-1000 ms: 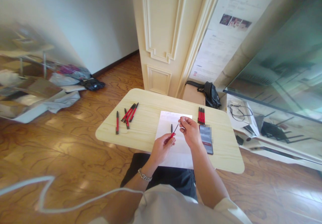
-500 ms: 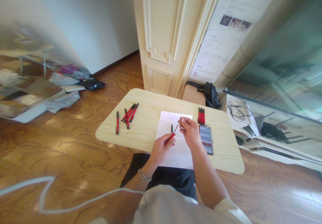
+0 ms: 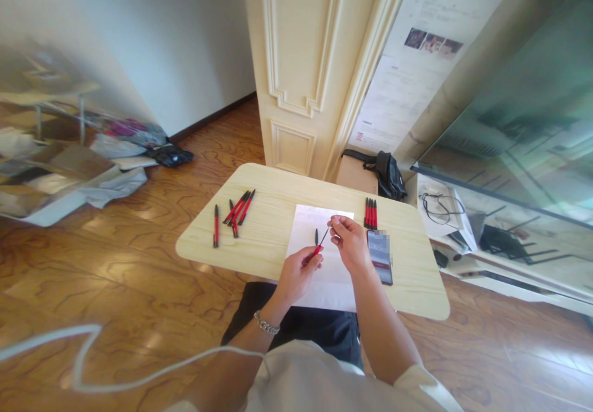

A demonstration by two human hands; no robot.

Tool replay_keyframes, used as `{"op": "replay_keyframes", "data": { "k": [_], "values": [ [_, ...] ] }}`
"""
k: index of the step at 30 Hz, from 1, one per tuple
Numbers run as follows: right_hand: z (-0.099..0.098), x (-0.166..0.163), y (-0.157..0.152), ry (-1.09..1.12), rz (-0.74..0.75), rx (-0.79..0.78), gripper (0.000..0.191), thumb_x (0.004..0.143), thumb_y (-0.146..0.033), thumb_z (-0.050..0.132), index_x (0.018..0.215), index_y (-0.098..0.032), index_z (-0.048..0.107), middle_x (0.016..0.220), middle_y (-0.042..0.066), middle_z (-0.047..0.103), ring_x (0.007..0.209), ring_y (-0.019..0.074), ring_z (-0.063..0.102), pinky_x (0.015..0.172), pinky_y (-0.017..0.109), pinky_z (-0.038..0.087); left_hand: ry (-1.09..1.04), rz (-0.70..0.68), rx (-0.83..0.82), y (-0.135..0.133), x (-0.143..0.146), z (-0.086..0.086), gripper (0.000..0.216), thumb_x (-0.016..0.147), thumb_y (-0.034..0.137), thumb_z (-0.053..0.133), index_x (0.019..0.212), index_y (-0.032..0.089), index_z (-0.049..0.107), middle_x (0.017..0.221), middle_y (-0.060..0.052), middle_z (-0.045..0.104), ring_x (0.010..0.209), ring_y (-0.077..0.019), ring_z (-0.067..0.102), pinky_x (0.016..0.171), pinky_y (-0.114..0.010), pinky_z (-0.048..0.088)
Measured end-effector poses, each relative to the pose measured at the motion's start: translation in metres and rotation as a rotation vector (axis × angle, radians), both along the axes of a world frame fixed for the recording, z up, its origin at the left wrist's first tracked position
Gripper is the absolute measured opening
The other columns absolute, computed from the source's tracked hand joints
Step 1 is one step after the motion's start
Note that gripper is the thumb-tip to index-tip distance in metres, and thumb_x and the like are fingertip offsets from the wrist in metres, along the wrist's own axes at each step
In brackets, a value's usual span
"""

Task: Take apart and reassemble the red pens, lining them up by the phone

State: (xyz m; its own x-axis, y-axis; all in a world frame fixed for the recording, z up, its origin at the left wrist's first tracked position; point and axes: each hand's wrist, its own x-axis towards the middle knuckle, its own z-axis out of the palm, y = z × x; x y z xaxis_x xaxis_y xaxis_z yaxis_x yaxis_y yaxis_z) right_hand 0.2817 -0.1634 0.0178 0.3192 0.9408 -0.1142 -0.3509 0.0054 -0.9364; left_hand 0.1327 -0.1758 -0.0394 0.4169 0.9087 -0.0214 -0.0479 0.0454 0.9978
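Wood floor: the brown planks (image 3: 139,276) run along the left side and lower part of the frame.
Cream door: the panelled door (image 3: 301,41) fills your upper middle.
Table: the pale wood-grain tabletop (image 3: 273,214) spans the centre, in front of you.
White paper: the sheet (image 3: 302,230) lies on the tabletop, partly under your forearms.
Left hand: your left hand (image 3: 299,273), lower centre, has its thumb and forefinger closed on a red pen barrel (image 3: 317,249), which points up and to the right over the sheet.
Right hand: your right hand (image 3: 351,243), just right of centre, has its thumb and forefinger pinched on the upper end of a thin dark refill (image 3: 325,235), whose lower end meets the barrel.
Smartphone: the phone (image 3: 380,264) lies right of your right hand, its screen lit.
Pens at right: a row of 4 red-and-black pens (image 3: 371,214) sits side by side just above the phone.
Pens at left: a loose, overlapping group of pens (image 3: 247,207) lies left of centre, with 1 lone pen (image 3: 215,227) beside it.
Black pen tip: the small dark cone (image 3: 316,236) shows over the sheet, just left of the refill.
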Motion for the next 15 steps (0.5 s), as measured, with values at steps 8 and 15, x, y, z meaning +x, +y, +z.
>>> {"op": "replay_keyframes", "data": {
  "k": [8,15],
  "values": [
    [-0.0001,0.0,0.0006,0.015,-0.006,0.001,0.026,0.07,-0.039,0.073,0.085,-0.019,0.065,0.082,0.003,0.063,0.061,0.0088,0.047,0.049,0.021,0.032,0.016,-0.007,0.012,0.0002,-0.0003,-0.0012,0.04,0.085,0.044,0.057,0.11,0.014,0.064,0.085,-0.007,0.069,0.073,-0.0176,0.065,0.071,-0.028,0.052],
    [-0.0026,-0.0003,0.0,-0.052,0.003,0.018,0.025,0.072,-0.04,0.071,0.084,-0.018,0.066,0.08,0.004,0.064,0.059,0.0095,0.047,0.048,0.022,0.032,0.002,-0.014,-0.002,0.0011,0.0,-0.0016,0.039,0.085,0.043,0.057,0.11,0.014,0.064,0.086,-0.007,0.069,0.074,-0.0177,0.066,0.071,-0.029,0.052]
  ]
}}
